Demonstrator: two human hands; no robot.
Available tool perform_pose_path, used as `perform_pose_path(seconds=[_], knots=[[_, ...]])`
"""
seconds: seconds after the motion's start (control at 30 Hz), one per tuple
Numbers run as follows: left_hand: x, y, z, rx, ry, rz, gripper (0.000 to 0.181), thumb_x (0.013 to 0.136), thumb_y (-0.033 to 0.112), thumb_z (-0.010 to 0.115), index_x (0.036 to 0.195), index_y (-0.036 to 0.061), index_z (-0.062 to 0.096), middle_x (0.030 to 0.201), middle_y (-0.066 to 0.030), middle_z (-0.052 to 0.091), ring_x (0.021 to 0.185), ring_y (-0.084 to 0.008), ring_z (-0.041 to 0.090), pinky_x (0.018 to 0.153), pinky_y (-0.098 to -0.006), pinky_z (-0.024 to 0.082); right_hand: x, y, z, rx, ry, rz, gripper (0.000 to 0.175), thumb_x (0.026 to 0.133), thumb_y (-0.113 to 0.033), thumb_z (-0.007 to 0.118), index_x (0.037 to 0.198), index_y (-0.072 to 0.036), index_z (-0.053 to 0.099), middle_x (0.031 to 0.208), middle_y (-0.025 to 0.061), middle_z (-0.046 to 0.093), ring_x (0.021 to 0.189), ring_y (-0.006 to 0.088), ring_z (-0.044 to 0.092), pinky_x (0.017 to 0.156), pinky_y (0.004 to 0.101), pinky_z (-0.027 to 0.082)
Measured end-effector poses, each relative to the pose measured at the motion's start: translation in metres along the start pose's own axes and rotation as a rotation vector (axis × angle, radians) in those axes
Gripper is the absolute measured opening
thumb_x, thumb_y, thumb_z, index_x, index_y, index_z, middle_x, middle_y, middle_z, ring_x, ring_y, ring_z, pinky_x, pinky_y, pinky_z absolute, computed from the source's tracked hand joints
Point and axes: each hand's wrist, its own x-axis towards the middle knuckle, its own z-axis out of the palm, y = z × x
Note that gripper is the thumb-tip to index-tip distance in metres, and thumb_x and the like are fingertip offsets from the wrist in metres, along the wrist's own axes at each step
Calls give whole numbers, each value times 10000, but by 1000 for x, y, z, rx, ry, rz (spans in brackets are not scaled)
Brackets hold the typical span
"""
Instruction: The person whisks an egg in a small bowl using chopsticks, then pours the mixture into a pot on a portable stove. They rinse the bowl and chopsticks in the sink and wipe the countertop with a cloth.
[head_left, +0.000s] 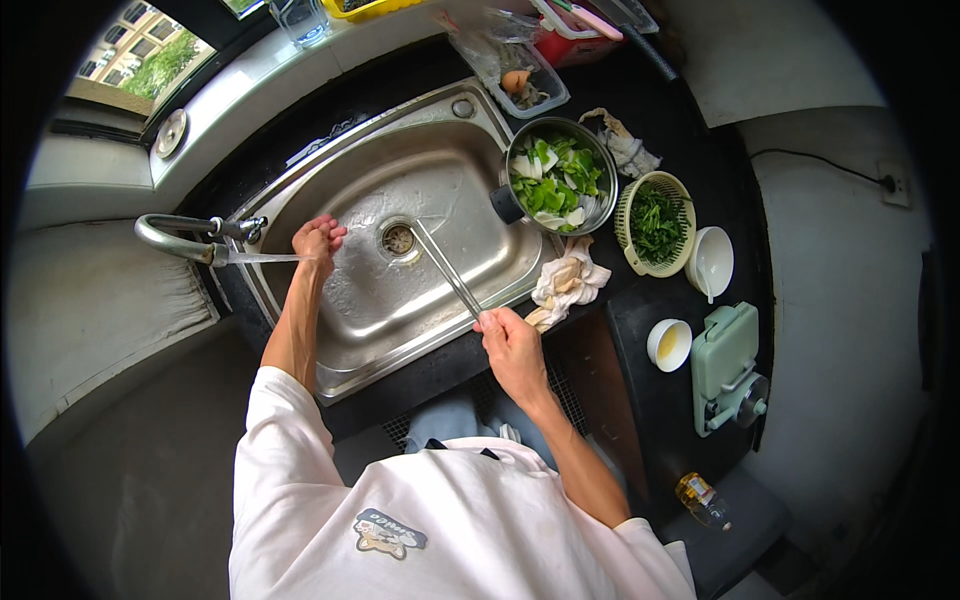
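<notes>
Water runs from the curved metal faucet (176, 236) onto my left hand (319, 241), which is cupped over the left part of the stainless steel sink (442, 172) and shows nothing in it. My right hand (511, 346), at the sink's front edge, grips a pair of metal chopsticks (450, 271); their far ends reach the drain (397, 238). Right of the basin, a metal pot (611, 161) with a black handle holds chopped green and white vegetables (555, 180). A crumpled cloth (574, 281) lies below the pot, right of my right hand.
Right of the pot stand a basket (637, 259) of green leaves, a white bowl (712, 255) with a spoon, and a small bowl (667, 345) of yellow liquid. Further down are a green portable stove (727, 360) and an oil bottle (701, 499). Behind, a plastic container (540, 97) holds scraps and eggshell.
</notes>
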Motion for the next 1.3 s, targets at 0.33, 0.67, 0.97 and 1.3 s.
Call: perform_pose_path(seconds=[0.33,0.67,0.97,1.3], knots=[[-12,-15,-19,-461,-237,-372,426,1025,369,607,1210,-15,615,1245,-220,658,1173,-323,641,1012,-429,560,-20,34,17,-25,12,77,327,1053,-242,564,907,31,670,615,83,553,552,144,516,542,339,432],[-75,-100,145,1216,-975,550,375,1001,230,546,1299,46,679,1447,-128,603,1301,-306,592,1140,-494,426,-55,33,-26,114,198,261,302,1064,-240,552,969,19,675,672,-19,529,605,57,467,536,250,392],[-30,-117,67,2108,-788,1224,523,1004,211,434,1505,74,494,1649,-39,361,1535,-217,292,1284,-495,119,-66,18,-43,205,277,284,296,1075,-241,545,986,14,666,687,-50,487,589,25,398,514,217,319],[-14,-32,24,364,-207,360,233,934,67,636,1102,-92,670,930,-203,722,686,-221,727,539,-331,581,-9,10,29,97,-10,91,326,1058,-261,562,938,22,670,668,-31,519,581,43,441,527,242,366]])
